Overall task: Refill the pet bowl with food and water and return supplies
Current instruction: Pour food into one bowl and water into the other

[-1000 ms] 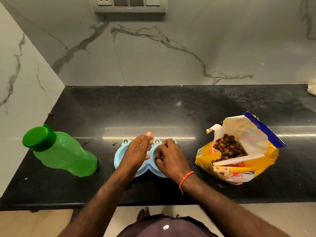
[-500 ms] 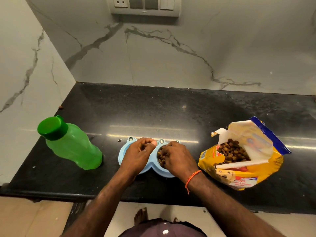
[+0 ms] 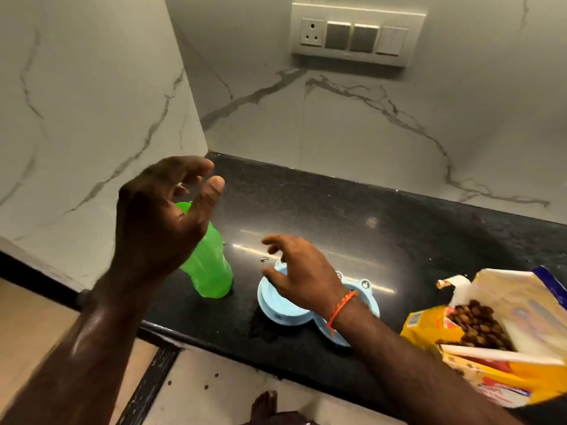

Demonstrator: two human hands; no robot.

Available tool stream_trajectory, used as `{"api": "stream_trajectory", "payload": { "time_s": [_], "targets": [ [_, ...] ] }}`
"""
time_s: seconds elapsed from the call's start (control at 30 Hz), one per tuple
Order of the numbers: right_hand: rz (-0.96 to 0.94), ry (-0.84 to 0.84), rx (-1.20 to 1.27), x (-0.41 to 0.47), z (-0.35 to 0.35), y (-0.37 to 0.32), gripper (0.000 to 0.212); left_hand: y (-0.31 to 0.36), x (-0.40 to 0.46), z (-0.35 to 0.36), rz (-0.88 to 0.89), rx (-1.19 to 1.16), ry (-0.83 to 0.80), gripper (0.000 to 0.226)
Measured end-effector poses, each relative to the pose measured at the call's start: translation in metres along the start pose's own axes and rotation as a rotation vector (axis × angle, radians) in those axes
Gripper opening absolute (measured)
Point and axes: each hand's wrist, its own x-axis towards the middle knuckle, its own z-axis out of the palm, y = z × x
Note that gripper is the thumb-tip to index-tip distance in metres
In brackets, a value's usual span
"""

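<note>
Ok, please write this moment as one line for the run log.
left hand: open, raised before green bottle | right hand: open, above blue pet bowl | food bag: open, kibble visible | bottle: upright on counter

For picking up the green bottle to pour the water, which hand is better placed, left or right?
Probably the left. The left hand is open and raised right in front of the green bottle, by its cap. The right hand is open over the blue pet bowl, farther from the bottle.
</note>
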Motion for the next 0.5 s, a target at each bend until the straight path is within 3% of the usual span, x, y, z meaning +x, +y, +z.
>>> {"api": "stream_trajectory", "payload": {
  "time_s": [0.13, 0.27, 0.37, 0.5],
  "targets": [
    [-0.064, -0.147, 0.113, 0.042, 0.021, -0.034, 0.092, -0.054, 0.014, -0.006, 0.007, 0.194, -0.159, 0.041],
    [-0.066, -0.293, 0.179, 0.075, 0.051, -0.041, 0.127, -0.081, 0.008, 0.010, 0.015, 0.116, -0.397, 0.045],
    [-0.062, -0.335, 0.265, 0.082, 0.068, -0.040, 0.125, -0.089, -0.001, 0.021, -0.018, -0.048, -0.366, 0.029],
    [-0.009, -0.239, 0.401, 0.078, 0.085, -0.038, 0.115, -0.095, -0.008, 0.026, -0.090, -0.265, -0.254, 0.012]
  ]
}}
